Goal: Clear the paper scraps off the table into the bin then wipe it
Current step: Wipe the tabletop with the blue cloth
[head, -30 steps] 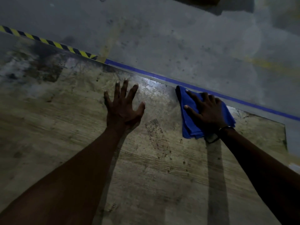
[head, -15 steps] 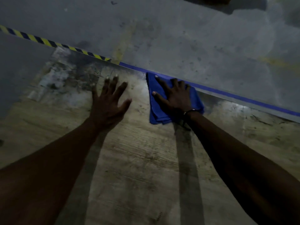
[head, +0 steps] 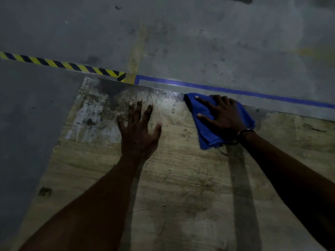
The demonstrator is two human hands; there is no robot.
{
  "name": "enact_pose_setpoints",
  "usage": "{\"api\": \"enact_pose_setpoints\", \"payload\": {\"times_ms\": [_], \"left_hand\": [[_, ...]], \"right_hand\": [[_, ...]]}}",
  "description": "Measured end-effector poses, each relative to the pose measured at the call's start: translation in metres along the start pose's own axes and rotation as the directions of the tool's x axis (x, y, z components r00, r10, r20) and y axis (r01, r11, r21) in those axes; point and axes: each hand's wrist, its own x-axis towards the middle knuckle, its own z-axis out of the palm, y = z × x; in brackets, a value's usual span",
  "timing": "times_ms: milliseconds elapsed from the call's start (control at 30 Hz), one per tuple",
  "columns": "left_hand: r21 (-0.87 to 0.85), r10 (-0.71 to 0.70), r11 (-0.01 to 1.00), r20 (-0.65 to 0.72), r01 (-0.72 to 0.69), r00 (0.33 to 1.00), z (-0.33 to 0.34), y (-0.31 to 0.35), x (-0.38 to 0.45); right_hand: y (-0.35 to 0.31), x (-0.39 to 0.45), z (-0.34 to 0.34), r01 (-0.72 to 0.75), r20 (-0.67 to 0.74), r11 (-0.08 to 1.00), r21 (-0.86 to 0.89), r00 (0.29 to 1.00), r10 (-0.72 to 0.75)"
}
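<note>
Wiping step: right hand [head: 223, 117] presses flat on blue cloth [head: 205, 131] at desk's [head: 181, 187] 1 o'clock edge, left hand [head: 138, 133] splayed flat; next probably sweeps toward 6.

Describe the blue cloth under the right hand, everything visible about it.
The blue cloth is soft fabric, folded into layers whose edges show at its near end. It lies flat on the worn wooden table, at the far edge. The right hand presses on it with spread, straight fingers, covering its middle. Nothing else touches it.
</note>
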Motion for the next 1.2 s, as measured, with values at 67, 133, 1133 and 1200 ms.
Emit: {"api": "enact_pose_setpoints", "payload": {"times_ms": [67,133,1133,1200], "left_hand": [[-0.005,0.001,1.0,0.0,-0.001,1.0,-0.001,0.002,0.001],[0.005,-0.002,1.0,-0.005,0.002,1.0,-0.001,0.003,0.001],[0.005,0.008,1.0,0.023,-0.008,1.0,0.005,-0.005,0.008],[-0.008,0.067,0.998,0.068,-0.066,0.995,0.004,-0.015,0.009]], "right_hand": [[0.01,-0.01,-0.003,-0.022,-0.016,1.0,-0.01,1.0,0.022],[0.009,-0.009,-0.003,-0.055,-0.027,0.998,-0.026,0.998,0.054],[-0.019,0.009,0.012,-0.14,-0.068,0.986,-0.094,0.989,0.134],[-0.046,0.027,0.017,-0.145,-0.068,0.987,-0.073,0.988,0.14]]}}
